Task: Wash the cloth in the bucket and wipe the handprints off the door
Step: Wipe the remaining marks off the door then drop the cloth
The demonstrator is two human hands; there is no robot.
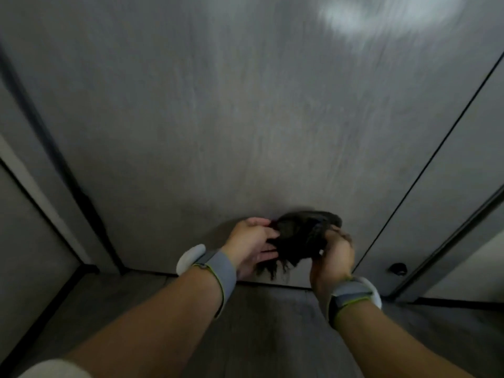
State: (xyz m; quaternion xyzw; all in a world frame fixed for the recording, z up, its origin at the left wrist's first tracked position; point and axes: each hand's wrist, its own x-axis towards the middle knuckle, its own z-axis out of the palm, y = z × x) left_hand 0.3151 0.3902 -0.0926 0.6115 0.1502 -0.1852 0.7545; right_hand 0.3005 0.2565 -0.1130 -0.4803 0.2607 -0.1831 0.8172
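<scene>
While both arms reach forward and down, the 2 hands meet low in front of the grey door (245,118), bunching a dark cloth (300,233) between them. Left hand (249,244) sits on the cloth's left side, fingers curled partway round the bundle, thumb up top near the upper edge; palm faces right toward the fabric. Right hand (334,255) grips the cloth from the right and below, fingers closed over the fabric, knuckles toward camera. Cloth is crumpled into a lump, dark brown-black, with frayed strands hanging off the bottom left just under the left hand's fingers. Cannot tell if the cloth touches the door or is held just off it; it sits near the door's bottom edge, a soft shadow on the panel round it.

Each wrist has a grey band with a yellow-green edge: left wristband (221,271) carries a white oval pod on its outer side, right wristband (351,296) has a white piece at its right edge. Pale sleeve (54,369) shows at the bottom-left corner.

Door surface is grey with faint vertical grain, a blurred bright reflection (381,15) at upper right. Dark frame lines run down both sides. Small dark round object (398,268) sits low on the right near the floor, too blurry to identify. Grey floor (272,323) under the forearms. Whole frame is slightly motion-blurred.
</scene>
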